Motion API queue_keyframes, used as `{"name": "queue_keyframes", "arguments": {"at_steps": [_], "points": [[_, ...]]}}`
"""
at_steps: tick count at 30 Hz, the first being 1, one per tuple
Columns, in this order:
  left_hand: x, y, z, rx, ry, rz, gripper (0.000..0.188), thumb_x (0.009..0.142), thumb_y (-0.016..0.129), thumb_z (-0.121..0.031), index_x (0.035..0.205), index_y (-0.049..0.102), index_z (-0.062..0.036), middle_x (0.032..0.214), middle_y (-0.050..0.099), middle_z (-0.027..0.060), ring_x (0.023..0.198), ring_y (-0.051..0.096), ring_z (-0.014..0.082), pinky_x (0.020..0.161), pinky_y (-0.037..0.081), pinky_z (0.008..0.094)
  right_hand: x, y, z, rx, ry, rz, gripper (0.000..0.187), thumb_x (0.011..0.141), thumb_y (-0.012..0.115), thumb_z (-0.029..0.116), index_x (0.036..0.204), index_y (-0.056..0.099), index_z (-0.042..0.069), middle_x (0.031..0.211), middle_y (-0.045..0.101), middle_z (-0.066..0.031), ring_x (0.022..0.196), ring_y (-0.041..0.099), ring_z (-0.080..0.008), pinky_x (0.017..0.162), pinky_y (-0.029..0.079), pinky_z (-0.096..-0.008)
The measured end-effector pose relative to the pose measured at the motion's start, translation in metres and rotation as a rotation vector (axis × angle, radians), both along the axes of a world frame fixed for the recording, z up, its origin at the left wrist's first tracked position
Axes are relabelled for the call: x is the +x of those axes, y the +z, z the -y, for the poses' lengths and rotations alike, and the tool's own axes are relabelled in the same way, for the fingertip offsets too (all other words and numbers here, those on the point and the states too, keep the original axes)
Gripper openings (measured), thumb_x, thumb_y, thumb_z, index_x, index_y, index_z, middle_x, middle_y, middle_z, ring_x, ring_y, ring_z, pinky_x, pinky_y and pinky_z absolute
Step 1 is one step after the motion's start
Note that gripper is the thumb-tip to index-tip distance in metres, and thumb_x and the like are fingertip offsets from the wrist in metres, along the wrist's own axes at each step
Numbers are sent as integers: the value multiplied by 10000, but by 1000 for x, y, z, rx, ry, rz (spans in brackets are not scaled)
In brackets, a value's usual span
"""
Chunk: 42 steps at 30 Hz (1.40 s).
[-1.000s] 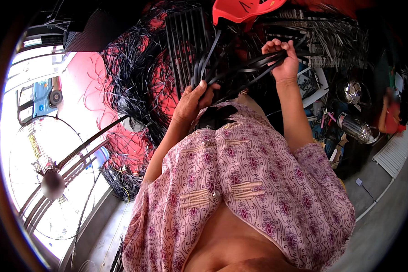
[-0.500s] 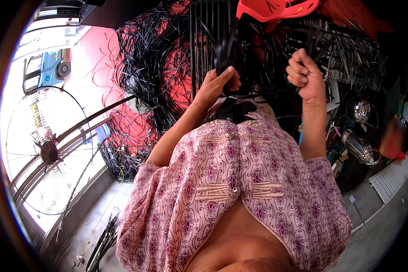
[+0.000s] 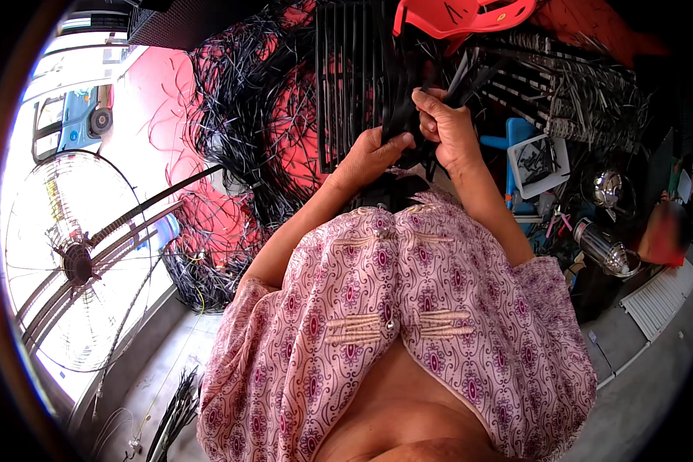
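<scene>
In front of my lap, my left hand [image 3: 371, 160] is closed round a bundle of flat black strips [image 3: 397, 100], its thumb lying along the top. Close beside it on the right, my right hand [image 3: 446, 127] grips more black strips [image 3: 470, 81] between thumb and fingers, their ends fanning out up and to the right. The two hands are nearly touching, and where the strips cross between them is too dark to make out. Just left of the held bundle is a rack of straight, parallel black strips [image 3: 346, 85].
Tangled black strips [image 3: 235, 100] pile up on a red surface at the left. A red plastic seat [image 3: 470, 17] stands at the far side. Right of my hands are a white tray [image 3: 522, 183] of small dark pieces and a metal flask [image 3: 597, 240]. A large fan [image 3: 77, 263] stands left.
My right hand has moved left and inward, bringing its strips next to my left hand. The white tray and a blue item now show behind my right forearm.
</scene>
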State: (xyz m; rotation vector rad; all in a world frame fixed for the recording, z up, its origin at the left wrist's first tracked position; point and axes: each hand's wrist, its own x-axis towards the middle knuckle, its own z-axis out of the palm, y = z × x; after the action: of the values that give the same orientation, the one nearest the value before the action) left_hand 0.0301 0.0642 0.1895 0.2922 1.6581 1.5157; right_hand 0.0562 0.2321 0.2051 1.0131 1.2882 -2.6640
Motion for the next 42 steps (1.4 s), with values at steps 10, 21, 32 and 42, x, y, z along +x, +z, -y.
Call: {"name": "queue_keyframes", "arguments": {"at_steps": [10,21,32,42], "points": [[-4,11,7,101,221,96,409,991,461,-388,820,591,-40,576,454,-20,495,380,95,490,297,252,30,-7,1,-124,105,-230,169,883,682,225,927,615,76,925,686,-86,713,581,-82,476,347,-179],[-9,-21,16,371,567,513,275,966,573,-298,900,567,-31,673,543,14,574,508,126,553,444,253,63,2,-12,-147,272,-444,243,926,598,272,832,603,47,663,530,-11,666,509,-121,587,366,-242],[13,11,36,468,202,383,231,995,492,-239,860,515,-53,602,412,-28,494,329,78,487,272,244,73,-82,-40,-603,-191,-112,236,920,640,288,912,607,54,752,569,-21,574,437,-73,425,286,-190],[35,28,33,230,188,309,269,970,533,-268,757,497,-107,574,392,-51,501,319,52,460,238,224,61,-71,-68,-466,-395,-294,301,977,524,339,1074,654,85,1060,674,-127,647,520,-116,440,347,-200]]}}
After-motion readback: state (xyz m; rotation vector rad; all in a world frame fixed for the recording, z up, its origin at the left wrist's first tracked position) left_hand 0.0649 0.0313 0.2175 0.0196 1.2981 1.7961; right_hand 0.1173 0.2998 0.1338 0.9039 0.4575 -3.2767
